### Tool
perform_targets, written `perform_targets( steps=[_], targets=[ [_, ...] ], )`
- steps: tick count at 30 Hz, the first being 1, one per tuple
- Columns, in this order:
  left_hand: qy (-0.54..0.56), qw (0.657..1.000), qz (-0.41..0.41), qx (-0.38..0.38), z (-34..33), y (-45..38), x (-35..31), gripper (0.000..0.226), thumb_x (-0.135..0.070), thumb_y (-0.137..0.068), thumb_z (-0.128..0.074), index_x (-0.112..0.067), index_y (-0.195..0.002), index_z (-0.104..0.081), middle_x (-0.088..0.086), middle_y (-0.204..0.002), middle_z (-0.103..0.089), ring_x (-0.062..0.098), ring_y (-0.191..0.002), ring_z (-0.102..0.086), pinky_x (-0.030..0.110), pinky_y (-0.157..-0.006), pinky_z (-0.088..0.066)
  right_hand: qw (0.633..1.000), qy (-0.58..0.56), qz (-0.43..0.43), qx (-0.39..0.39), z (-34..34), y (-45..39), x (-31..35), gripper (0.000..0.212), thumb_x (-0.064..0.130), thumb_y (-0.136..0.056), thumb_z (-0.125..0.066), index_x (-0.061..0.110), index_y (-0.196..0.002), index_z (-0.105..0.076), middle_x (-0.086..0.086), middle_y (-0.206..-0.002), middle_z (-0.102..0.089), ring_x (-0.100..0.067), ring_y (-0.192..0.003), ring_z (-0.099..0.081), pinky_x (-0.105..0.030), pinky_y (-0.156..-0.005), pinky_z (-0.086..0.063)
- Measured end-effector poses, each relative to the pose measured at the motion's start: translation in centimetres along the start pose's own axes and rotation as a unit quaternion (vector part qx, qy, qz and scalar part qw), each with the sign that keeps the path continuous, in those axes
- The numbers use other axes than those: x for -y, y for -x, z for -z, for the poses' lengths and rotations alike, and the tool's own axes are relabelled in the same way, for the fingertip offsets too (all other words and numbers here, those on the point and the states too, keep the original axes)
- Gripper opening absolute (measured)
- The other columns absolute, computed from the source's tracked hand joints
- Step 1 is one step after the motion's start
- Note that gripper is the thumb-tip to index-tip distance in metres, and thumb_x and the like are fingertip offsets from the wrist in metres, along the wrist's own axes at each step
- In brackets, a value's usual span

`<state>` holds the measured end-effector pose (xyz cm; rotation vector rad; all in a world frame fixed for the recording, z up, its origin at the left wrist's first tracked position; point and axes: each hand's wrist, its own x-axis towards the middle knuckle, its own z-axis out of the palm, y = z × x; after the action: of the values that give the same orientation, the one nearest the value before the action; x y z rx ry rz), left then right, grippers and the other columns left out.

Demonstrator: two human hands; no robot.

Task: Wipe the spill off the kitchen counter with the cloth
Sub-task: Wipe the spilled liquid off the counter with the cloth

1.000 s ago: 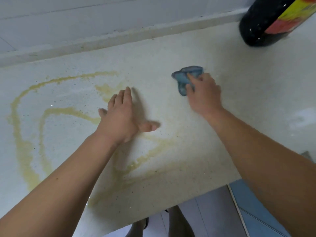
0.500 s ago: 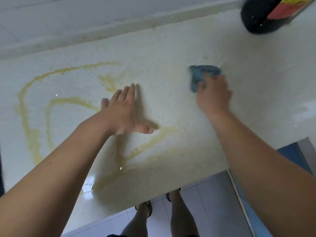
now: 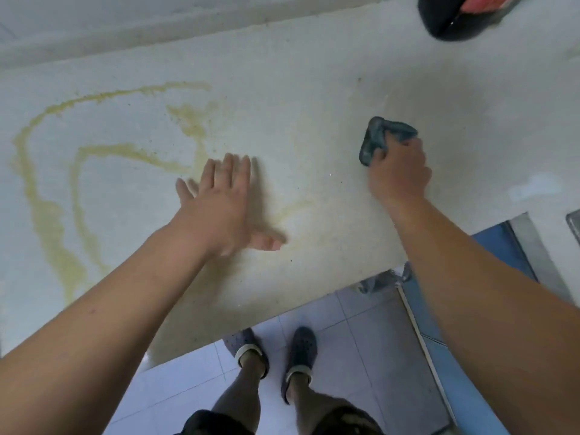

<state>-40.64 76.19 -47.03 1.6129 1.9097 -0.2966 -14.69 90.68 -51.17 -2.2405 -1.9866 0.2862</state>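
A yellowish spill (image 3: 47, 211) runs in looping streaks over the left and middle of the pale speckled counter (image 3: 307, 73). My right hand (image 3: 397, 175) grips a bunched blue-grey cloth (image 3: 381, 138) and presses it on the counter's right part, away from the thick streaks. My left hand (image 3: 219, 205) lies flat on the counter with straight fingers and the thumb spread, at the inner end of a streak. A faint trace of the spill shows between the two hands.
A dark bottle with a red label (image 3: 461, 17) stands at the back right of the counter. A raised ledge (image 3: 157, 23) lines the back wall. The counter's front edge runs diagonally above the tiled floor, where my feet in dark clogs (image 3: 301, 350) stand.
My right hand has slid the cloth rightwards across the counter, then back a little towards me. The left hand stays flat in about the same spot. The streak below the left hand looks fainter.
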Motion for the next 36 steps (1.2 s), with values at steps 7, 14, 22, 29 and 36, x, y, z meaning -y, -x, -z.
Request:
perform_targets(
  steps=[7, 14, 22, 29, 36],
  targets=[
    [-0.029, 0.999, 0.044, 0.016, -4.5, 1.2, -2.9, 0.162, -0.086, -0.057, -0.075, -0.012, -0.158, 0.028, 0.01, -0.167, 0.031, 0.044, -0.153, 0.025, 0.079, -0.113, -0.015, 0.911, -0.03, 0.403, 0.084, -3.1, 12.0, 5.2, 0.049, 0.04, -0.097, -0.052, 0.031, -0.144, -0.06, -0.004, -0.115, -0.059, -0.032, -0.108, -0.057, -0.047, -0.086, -0.047],
    [-0.05, 0.996, 0.052, 0.052, -4.0, 1.7, -3.1, 0.161, -0.085, -0.059, -0.076, -0.012, -0.158, 0.028, 0.009, -0.163, 0.04, 0.043, -0.151, 0.031, 0.079, -0.115, -0.01, 0.997, -0.011, 0.073, -0.021, -0.8, 2.9, -2.4, 0.041, 0.03, -0.104, -0.048, 0.017, -0.142, -0.059, -0.022, -0.135, -0.052, -0.043, -0.118, -0.054, -0.048, -0.093, -0.046],
    [-0.07, 0.994, 0.059, 0.067, -4.1, 1.2, -3.3, 0.162, -0.088, -0.058, -0.073, -0.011, -0.156, 0.03, 0.011, -0.162, 0.042, 0.046, -0.15, 0.031, 0.08, -0.114, -0.012, 0.947, -0.02, 0.319, 0.015, -2.2, 11.8, -0.5, 0.048, 0.04, -0.101, -0.051, 0.032, -0.149, -0.056, -0.005, -0.117, -0.055, -0.033, -0.11, -0.053, -0.046, -0.09, -0.041],
    [-0.066, 0.994, 0.059, 0.058, -4.2, 1.4, -3.4, 0.161, -0.086, -0.059, -0.075, -0.012, -0.158, 0.028, 0.009, -0.163, 0.04, 0.043, -0.152, 0.029, 0.08, -0.114, -0.011, 0.987, -0.03, 0.157, -0.002, -1.7, 10.7, -1.9, 0.046, 0.032, -0.102, -0.049, 0.028, -0.147, -0.056, -0.013, -0.126, -0.054, -0.037, -0.114, -0.053, -0.048, -0.092, -0.045],
    [-0.058, 0.995, 0.064, 0.054, -4.1, 2.0, -3.3, 0.161, -0.088, -0.056, -0.074, -0.015, -0.159, 0.027, 0.005, -0.164, 0.039, 0.039, -0.153, 0.029, 0.077, -0.117, -0.009, 0.972, -0.006, 0.232, -0.027, -1.8, 11.2, -2.9, 0.041, 0.036, -0.104, -0.042, 0.03, -0.141, -0.06, -0.009, -0.118, -0.058, -0.033, -0.105, -0.057, -0.038, -0.079, -0.041]
  ],
)
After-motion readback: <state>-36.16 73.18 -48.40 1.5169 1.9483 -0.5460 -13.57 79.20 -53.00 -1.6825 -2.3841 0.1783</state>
